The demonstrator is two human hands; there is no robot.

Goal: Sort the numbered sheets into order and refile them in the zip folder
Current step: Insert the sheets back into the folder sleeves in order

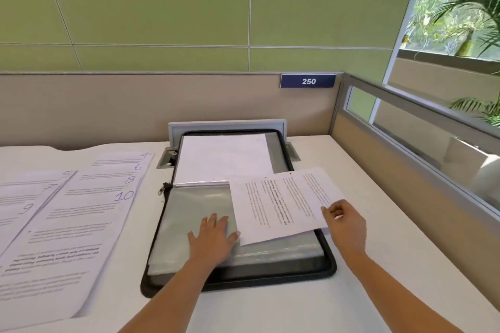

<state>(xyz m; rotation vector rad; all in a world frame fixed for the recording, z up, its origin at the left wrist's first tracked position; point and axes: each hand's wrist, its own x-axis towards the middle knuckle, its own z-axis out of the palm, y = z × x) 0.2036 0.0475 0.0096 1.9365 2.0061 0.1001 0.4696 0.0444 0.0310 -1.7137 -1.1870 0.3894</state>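
The black zip folder [328, 265] lies open in the middle of the white desk, clear plastic sleeves [200, 205] on its near half and a blank white page [221, 157] on its far half. My left hand [213, 235] rests flat with straight fingers on the near sleeve. My right hand [343, 220] pinches the right edge of a printed sheet [281, 205] that lies slanted over the folder's right side. Numbered sheets lie fanned in two stacks at the left: 4, 6, 8, 10 [89, 213] and 5, 7, 9 [21, 208].
A beige partition [135, 108] with a blue "250" plate [308, 81] stands behind the desk, and a glazed partition [422, 127] runs along the right. A cable-port flap [227, 125] stands raised behind the folder. Bare desk [392, 224] shows at the right and front.
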